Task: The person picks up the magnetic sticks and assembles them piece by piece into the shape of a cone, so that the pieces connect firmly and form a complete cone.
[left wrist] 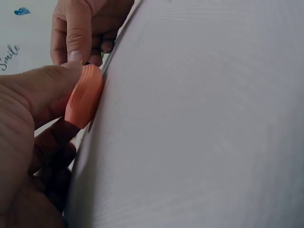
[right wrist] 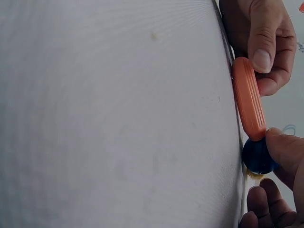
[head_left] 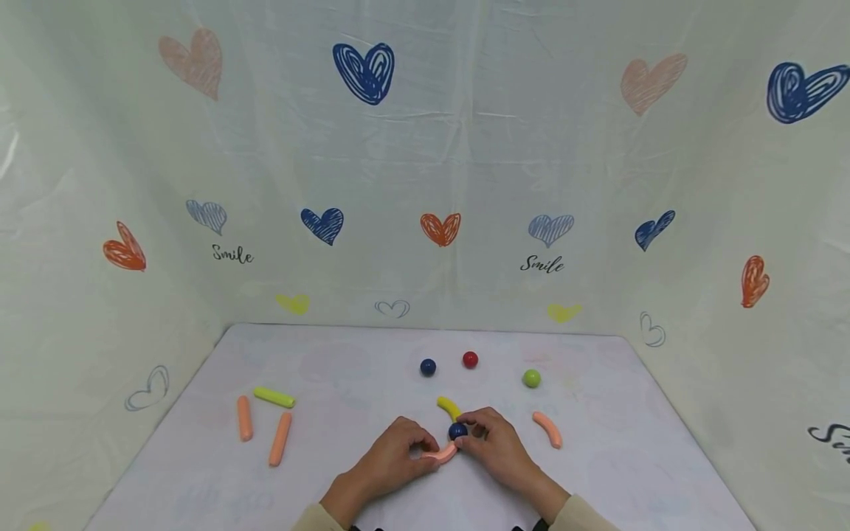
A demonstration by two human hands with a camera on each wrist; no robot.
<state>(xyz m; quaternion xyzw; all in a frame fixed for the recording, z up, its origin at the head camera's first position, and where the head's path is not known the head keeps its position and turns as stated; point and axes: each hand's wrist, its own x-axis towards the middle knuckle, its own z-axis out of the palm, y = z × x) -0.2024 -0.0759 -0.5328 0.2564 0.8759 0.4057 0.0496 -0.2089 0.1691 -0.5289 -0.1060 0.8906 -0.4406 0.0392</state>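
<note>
Near the front of the table, my left hand pinches a short curved orange stick between thumb and fingers. Ridges run along its side in the right wrist view. My right hand holds a dark blue ball between thumb and index finger. In the right wrist view, the end of the orange stick meets the blue ball, with the right thumb at that spot. A curved yellow stick lies on the ball's far side; its near end is close to the right fingertips.
Behind the hands sit another blue ball, a red ball and a green ball. One curved orange stick lies to the right. At left are a yellow-green stick and two straight orange sticks. A heart-printed curtain surrounds the table.
</note>
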